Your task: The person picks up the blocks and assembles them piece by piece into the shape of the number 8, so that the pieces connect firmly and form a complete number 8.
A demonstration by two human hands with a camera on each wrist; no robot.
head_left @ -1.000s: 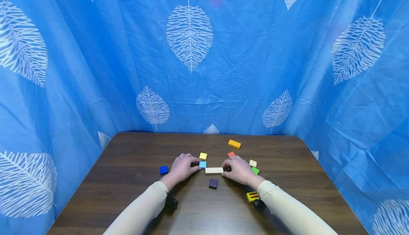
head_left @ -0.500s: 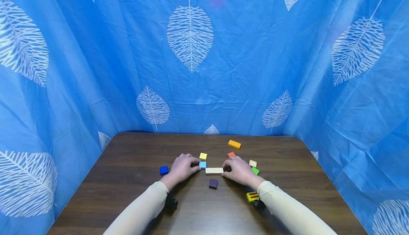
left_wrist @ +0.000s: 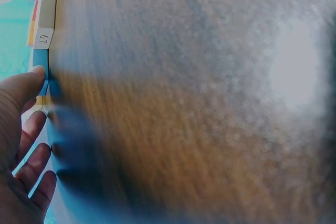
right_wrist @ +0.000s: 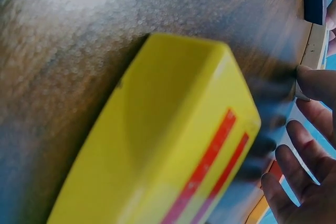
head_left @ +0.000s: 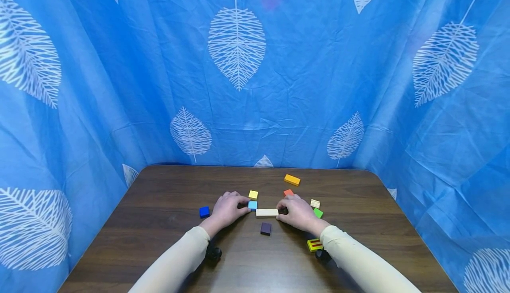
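Observation:
My left hand (head_left: 228, 209) pinches a light blue block (head_left: 253, 206) between thumb and index finger; the thumb (left_wrist: 37, 74) lies on its side in the left wrist view. Close to its right lies a long cream block (head_left: 267, 213), marked 67 on the end facing left. At that block's right end, my right hand (head_left: 298, 212) grips it with thumb and index finger. The other fingers (right_wrist: 296, 171) of the right hand are spread and loosely bent in the right wrist view. A dark purple block (head_left: 266, 229) lies just in front of the cream block.
Behind the hands lie a yellow block (head_left: 253, 194), a red-orange block (head_left: 288, 192) and an orange block (head_left: 292, 179). A striped cream block (head_left: 315, 203), a green block (head_left: 318, 212) and a red-striped yellow block (head_left: 314, 245) are by the right arm. A blue block (head_left: 204, 212) sits left.

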